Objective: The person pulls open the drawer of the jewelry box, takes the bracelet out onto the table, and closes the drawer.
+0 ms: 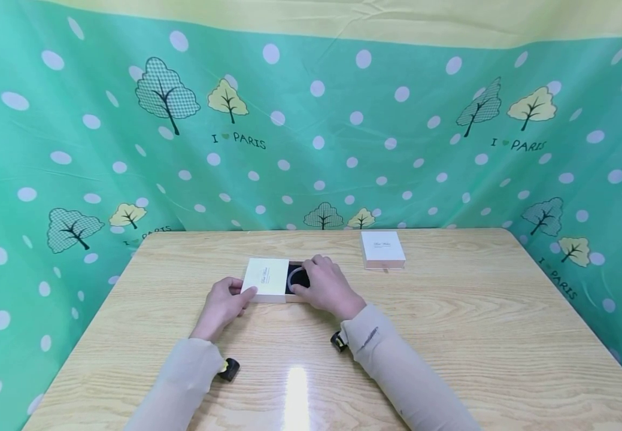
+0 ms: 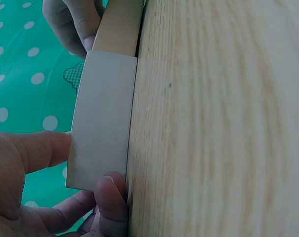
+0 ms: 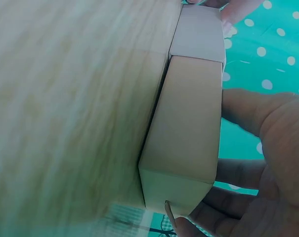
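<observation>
A white slide-out gift box (image 1: 265, 279) lies on the table, its drawer (image 1: 293, 298) pulled partway out to the right. Inside the drawer's black lining sits a pale, ring-shaped bangle (image 1: 290, 279), partly hidden by fingers. My left hand (image 1: 225, 304) grips the left end of the sleeve, thumb on top and fingers at its end. My right hand (image 1: 329, 287) reaches over the drawer, with thumb and fingers about the bangle. In the right wrist view, a small pull tab (image 3: 170, 214) stands out from the drawer's end, beside the fingers. The bangle is hidden in both wrist views.
A second white box (image 1: 383, 248), closed, stands at the back right of the wooden table (image 1: 478, 323). Behind the table hangs a green dotted curtain (image 1: 337, 143). Dark wrist cameras (image 1: 229, 369) sit under both sleeves.
</observation>
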The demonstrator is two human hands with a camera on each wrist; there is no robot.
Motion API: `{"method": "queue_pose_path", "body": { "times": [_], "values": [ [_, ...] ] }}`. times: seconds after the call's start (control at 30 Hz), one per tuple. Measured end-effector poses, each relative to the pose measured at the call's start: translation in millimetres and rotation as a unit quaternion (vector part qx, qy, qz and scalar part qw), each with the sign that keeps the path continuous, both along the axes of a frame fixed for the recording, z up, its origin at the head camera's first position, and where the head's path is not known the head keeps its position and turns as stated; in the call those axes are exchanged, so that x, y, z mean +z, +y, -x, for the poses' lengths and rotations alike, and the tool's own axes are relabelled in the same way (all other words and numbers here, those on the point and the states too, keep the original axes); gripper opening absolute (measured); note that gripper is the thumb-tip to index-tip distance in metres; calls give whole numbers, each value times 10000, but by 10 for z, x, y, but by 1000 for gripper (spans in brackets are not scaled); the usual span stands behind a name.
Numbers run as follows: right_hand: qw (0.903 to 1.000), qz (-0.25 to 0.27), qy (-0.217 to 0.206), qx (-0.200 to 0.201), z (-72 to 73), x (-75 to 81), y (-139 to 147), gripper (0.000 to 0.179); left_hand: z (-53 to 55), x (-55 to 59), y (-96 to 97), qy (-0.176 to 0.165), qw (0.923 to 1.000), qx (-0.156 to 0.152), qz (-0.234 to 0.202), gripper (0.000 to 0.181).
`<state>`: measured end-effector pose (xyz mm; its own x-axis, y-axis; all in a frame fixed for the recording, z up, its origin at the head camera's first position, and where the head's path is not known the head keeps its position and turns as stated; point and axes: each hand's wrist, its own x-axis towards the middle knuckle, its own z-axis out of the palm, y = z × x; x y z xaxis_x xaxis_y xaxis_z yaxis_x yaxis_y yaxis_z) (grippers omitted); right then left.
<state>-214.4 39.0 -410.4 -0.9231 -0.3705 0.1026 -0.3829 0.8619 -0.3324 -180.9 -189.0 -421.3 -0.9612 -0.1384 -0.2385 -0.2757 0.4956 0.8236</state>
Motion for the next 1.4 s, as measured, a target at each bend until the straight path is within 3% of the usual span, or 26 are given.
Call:
{"method": "queue_pose_path", "body": {
  "times": [0.73,1.1,1.4],
  "values": [
    [9982,173,-482,-310,65,111,-90,56,-9,13,-21,-85,9999,48,-90,45],
    [9975,-426,-371,-420,74,140,-150,44,4,-8,-4,-83,9999,36,-48,44],
    [9934,-743,-599,-639,87,189,-240,35,8,-6,4,-71,10000,19,-15,45]
  ]
}}
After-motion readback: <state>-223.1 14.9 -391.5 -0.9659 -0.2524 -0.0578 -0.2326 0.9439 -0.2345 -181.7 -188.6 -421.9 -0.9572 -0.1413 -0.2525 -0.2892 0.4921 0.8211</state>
